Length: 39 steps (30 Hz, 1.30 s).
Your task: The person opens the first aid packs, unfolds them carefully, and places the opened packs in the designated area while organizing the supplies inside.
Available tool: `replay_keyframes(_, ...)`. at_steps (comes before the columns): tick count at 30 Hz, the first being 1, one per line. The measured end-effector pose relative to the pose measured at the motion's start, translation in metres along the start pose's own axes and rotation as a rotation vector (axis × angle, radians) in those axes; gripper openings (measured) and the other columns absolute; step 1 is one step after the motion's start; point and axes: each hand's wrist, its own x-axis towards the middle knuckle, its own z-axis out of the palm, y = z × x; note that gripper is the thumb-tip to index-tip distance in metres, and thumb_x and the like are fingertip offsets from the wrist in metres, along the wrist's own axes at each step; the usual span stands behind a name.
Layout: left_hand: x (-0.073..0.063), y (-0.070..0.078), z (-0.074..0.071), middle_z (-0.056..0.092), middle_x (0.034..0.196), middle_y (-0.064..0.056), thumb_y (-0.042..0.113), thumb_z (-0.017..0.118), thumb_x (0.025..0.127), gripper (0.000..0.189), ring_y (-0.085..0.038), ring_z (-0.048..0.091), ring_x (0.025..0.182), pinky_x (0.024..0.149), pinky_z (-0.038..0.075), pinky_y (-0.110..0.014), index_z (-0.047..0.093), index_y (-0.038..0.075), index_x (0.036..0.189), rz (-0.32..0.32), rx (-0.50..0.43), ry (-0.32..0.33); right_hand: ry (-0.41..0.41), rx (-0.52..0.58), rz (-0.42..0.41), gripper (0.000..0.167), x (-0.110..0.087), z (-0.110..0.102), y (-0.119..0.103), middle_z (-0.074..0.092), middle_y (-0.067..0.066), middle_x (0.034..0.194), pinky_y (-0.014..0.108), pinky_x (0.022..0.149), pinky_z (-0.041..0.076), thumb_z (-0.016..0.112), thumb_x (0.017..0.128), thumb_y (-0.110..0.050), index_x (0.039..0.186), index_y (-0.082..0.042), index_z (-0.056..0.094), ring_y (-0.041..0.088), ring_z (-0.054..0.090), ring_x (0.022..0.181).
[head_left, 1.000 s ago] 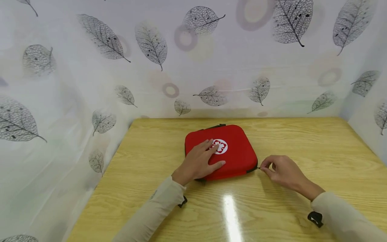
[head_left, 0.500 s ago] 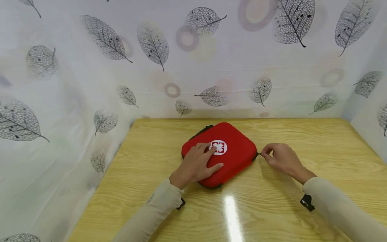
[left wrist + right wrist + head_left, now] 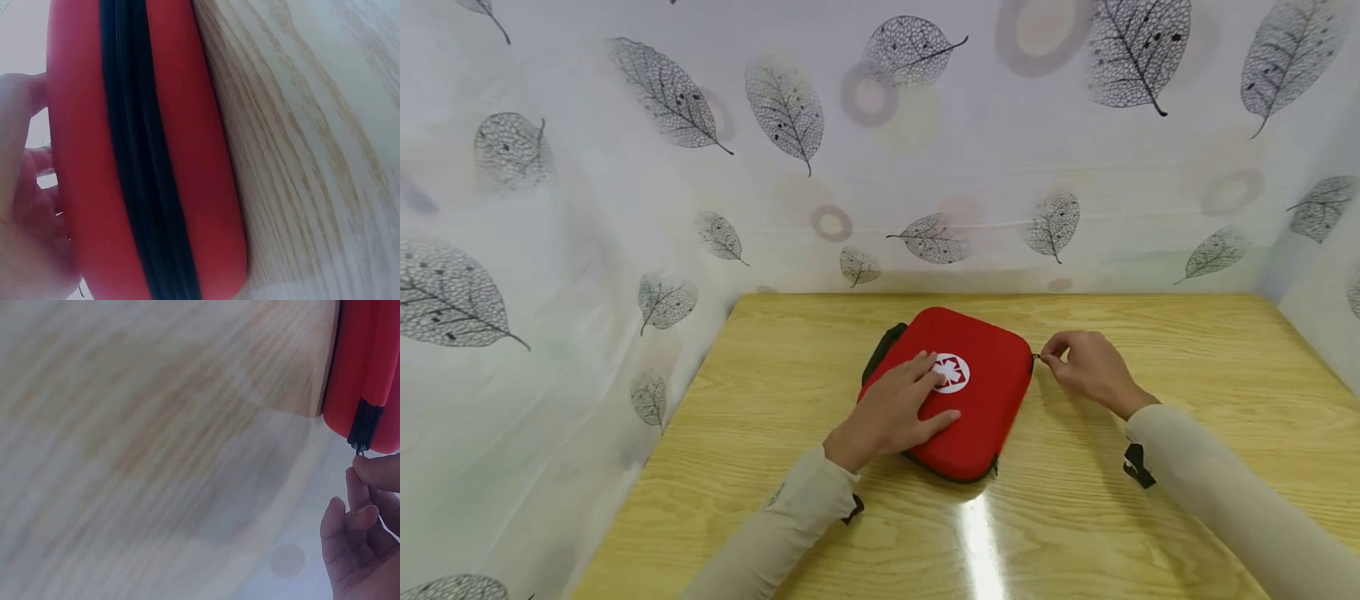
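A red zippered first-aid case (image 3: 977, 333) with a white round emblem lies flat on the wooden table, turned at an angle. My left hand (image 3: 891, 408) rests on its lid with fingers spread, the fingertips at the emblem. At the case's right corner my right hand (image 3: 1090, 367) pinches a small zipper pull (image 3: 1036, 356) between thumb and forefinger. The right wrist view shows that pull (image 3: 360, 450) close up, beside a short black end of the zipper track. Along the side in the left wrist view, the black zipper band (image 3: 140, 150) appears closed.
A black carry handle (image 3: 886, 350) sticks out at the case's far left. Another zipper pull (image 3: 996, 467) hangs at the near right corner. The wooden table (image 3: 760, 367) meets leaf-patterned cloth (image 3: 775, 217) at its back and left.
The case has rotated counterclockwise under my left hand, which stays nearly in place. My right hand, still pinching the zipper pull, has moved away from me along with the case's corner.
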Motion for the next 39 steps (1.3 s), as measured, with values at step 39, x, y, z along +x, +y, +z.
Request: replay_keyframes(39, 0.018, 0.024, 0.017, 0.029, 0.165, -0.005, 0.074, 0.046, 0.093, 0.089, -0.02, 0.024, 0.152, 0.123, 0.013, -0.03, 0.037, 0.015, 0.158, -0.038, 0.016, -0.074, -0.015, 0.014, 0.063, 0.011, 0.041, 0.012, 0.008, 0.071, 0.016, 0.087, 0.042, 0.06, 0.052, 0.067, 0.092, -0.004, 0.095, 0.004, 0.075, 0.027, 0.063, 0.072)
